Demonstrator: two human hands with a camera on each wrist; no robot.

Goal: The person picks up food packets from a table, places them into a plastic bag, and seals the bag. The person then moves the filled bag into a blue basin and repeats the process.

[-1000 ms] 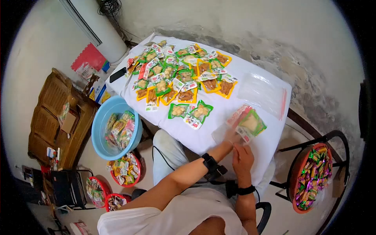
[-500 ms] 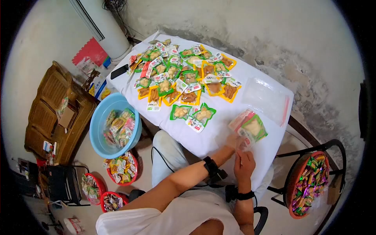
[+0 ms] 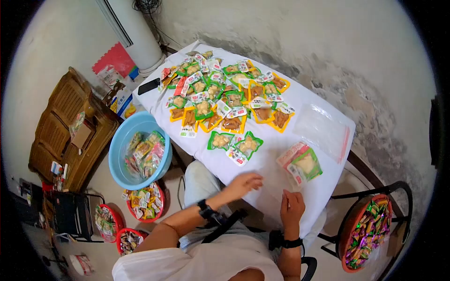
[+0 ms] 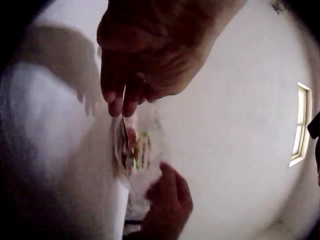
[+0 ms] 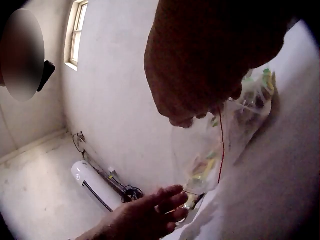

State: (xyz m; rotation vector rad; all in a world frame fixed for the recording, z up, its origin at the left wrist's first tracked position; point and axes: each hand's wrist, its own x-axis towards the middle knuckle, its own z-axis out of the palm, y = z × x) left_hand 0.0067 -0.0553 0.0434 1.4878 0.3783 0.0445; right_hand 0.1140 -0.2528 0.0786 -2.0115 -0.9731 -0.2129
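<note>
My right hand [image 3: 293,206] pinches the edge of a clear zip bag [image 5: 242,137], which has a red line along its mouth. Inside the bag are a green-edged food packet [image 3: 307,164] and a pink-and-white packet [image 3: 291,153]. Apart from the bag, to its left over the table's front edge, my left hand [image 3: 243,185] has loosely bent fingers and nothing in them. Left of the bag lie two green-edged packets [image 3: 220,140] with pale contents. The right fingertips are partly hidden in the right wrist view.
Green and yellow packets [image 3: 232,122] are heaped across the white-covered table [image 3: 276,136]. Flat clear bags [image 3: 323,131] lie at the right, a phone [image 3: 149,86] at the far left. A blue basin [image 3: 115,157] and red baskets [image 3: 161,206] stand left; a basket of purple-green sweets [image 3: 368,234] stands right.
My left hand has let go of the bag's mouth and moved left, away from it. The right hand stays at the bag. The head view has shifted slightly.
</note>
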